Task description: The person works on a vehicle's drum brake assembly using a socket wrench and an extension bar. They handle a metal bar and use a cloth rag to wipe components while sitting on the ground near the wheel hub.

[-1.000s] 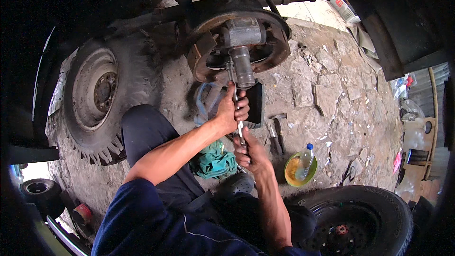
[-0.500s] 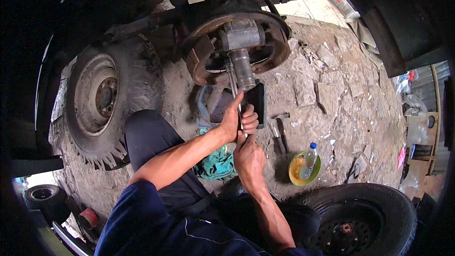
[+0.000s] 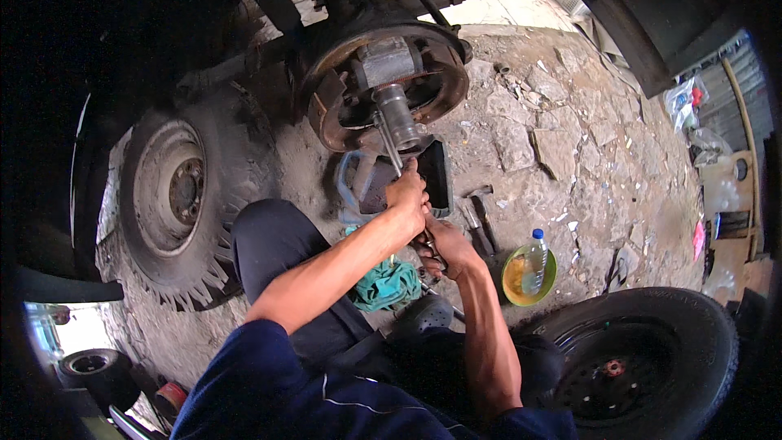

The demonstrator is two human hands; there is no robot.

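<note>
My left hand (image 3: 407,191) is closed around a long shiny metal bar (image 3: 388,137). Closer to me, my right hand (image 3: 447,246) grips the bar's lower part, its fingers curled. The bar slants up to the left, its far tip beside the axle spindle (image 3: 396,116) at the brake assembly; whether it touches there I cannot tell. Around the spindle curve rusty brake shoes (image 3: 326,105). Beneath lies a dark rectangular tub (image 3: 441,182) next to a clear, blue-edged container (image 3: 348,183). Under my forearms is a crumpled green cloth (image 3: 387,283).
A wheel with a chunky tyre (image 3: 232,187) stands at left. Another wheel (image 3: 692,334) lies at lower right. A hammer (image 3: 481,216) rests on the rough stone floor (image 3: 562,151), near a green bowl (image 3: 515,293) holding a blue-capped bottle (image 3: 534,261).
The view has shifted a little. Both hands have come lower along the bar, and my right hand has turned, its fingers now showing below the bar. The bar leans more to the left.
</note>
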